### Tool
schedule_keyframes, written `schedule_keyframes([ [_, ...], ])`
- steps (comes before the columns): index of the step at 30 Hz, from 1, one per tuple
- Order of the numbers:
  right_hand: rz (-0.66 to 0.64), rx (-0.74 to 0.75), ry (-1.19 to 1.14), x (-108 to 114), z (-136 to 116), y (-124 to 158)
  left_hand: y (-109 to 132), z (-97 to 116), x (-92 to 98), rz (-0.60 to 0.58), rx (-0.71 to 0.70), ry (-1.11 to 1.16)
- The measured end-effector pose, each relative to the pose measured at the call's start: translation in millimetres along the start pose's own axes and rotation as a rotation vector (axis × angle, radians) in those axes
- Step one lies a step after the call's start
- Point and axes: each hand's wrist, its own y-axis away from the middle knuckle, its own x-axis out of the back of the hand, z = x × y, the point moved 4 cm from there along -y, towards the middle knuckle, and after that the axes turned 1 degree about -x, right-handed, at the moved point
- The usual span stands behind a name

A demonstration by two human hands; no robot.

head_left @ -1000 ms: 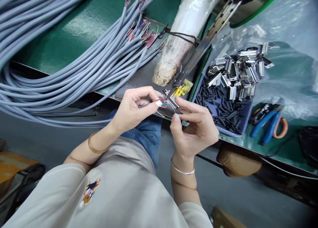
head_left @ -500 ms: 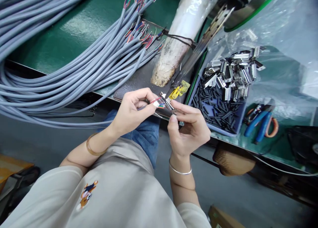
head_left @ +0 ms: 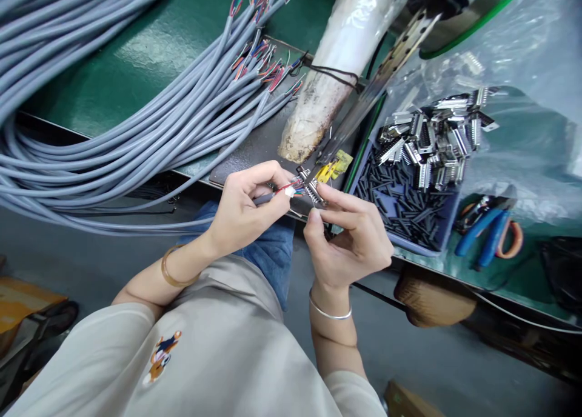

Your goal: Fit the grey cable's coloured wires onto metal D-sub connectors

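Note:
My left hand [head_left: 243, 208] pinches the stripped end of a grey cable [head_left: 266, 197], its thin coloured wires [head_left: 295, 188] fanning out past my fingertips. My right hand [head_left: 350, 235] is closed, thumb and forefinger pinching a small metal connector [head_left: 313, 190] that touches those wires. Both hands meet just off the bench's front edge, above my lap.
A thick bundle of grey cables [head_left: 113, 132] lies across the green bench [head_left: 136, 47] at the left. A blue tray [head_left: 404, 211] holds black tubing pieces and a heap of metal connectors [head_left: 436, 138] on plastic. A wrapped cylinder [head_left: 327, 77] and blue-handled cutters [head_left: 488, 235] lie nearby.
Both hands stay pinched together at the connector with only slight finger shifts; the view wobbles a little.

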Motion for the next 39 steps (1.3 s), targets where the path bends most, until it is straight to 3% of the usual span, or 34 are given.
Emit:
schedule_keyframes([
  [7,-0.006,0.063,0.085,-1.3,1.6,9.7,-1.5,-3.2,-0.5,-0.002,0.089,-0.018],
  [16,0.009,-0.003,-0.005,1.2,-0.3,4.7,-0.6,6.3,-1.7,0.005,0.056,-0.016],
  [26,0.001,-0.023,0.048,-0.2,-1.0,9.8,1.8,-0.5,1.6,-0.004,0.123,0.003],
  [33,-0.013,-0.243,-0.103,-0.3,5.1,11.0,4.4,-3.0,3.6,-0.063,0.237,0.116],
  [39,0.010,-0.083,-0.024,-1.4,1.2,10.4,3.2,-0.7,3.7,-0.013,0.155,0.101],
])
